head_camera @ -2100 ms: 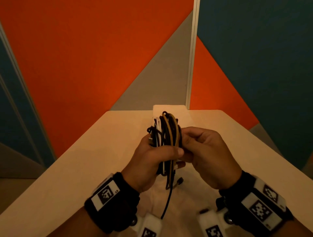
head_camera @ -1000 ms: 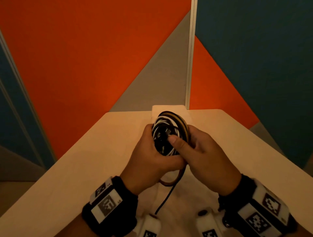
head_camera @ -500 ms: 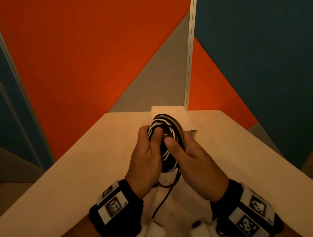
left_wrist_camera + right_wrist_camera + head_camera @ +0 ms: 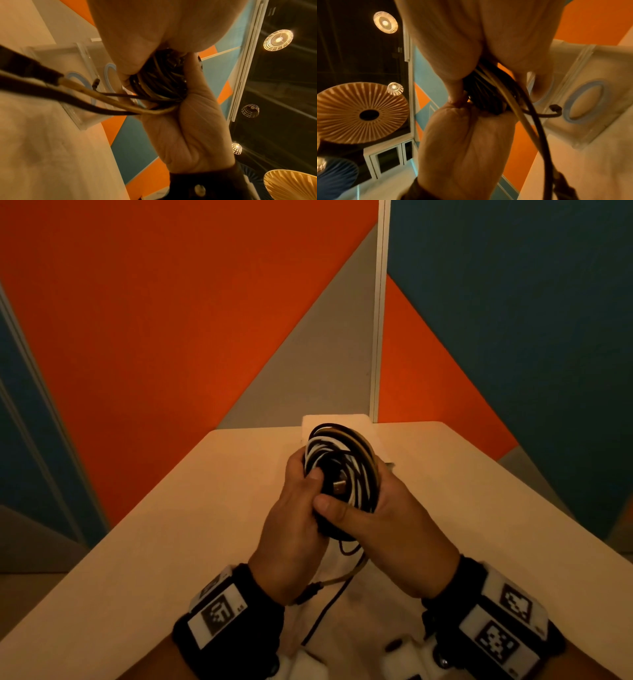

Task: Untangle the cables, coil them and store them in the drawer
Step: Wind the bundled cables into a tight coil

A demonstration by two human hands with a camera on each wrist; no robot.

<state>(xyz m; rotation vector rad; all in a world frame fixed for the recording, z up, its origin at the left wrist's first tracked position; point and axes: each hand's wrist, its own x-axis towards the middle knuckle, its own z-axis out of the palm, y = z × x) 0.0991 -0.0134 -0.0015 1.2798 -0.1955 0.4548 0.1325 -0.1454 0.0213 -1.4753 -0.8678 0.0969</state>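
Cable bundle [image 4: 342, 470] update: it was up in the air over the table [image 4: 154, 542], sandwiched between my left hand [image 4: 294, 529] and right hand [image 4: 397, 529]. Both sets of fingers were curled round the back of the coil and both thumbs were pressed onto its front. A couple of seconds before, I'd had it edge-on to me, just a thin stack of loops. By now I'd rolled it round so the flat face looked back up at me. Half a second earlier both thumbs sat high on the loops, but my right thumb had since slid to the bottom edge, leaving a metal USB plug [image 4: 339, 486] showing in the middle. To me that reads as the winding being pretty much done, with only the ends left to tuck. The coil was an oval standing up, long axis running from my palms up and away toward the wall, leaning a touch right. Two loose tails [image 4: 339, 578], one tan and one black, hung out the bottom toward my wrists. A clear bag [image 4: 583, 102] lay on the table behind.
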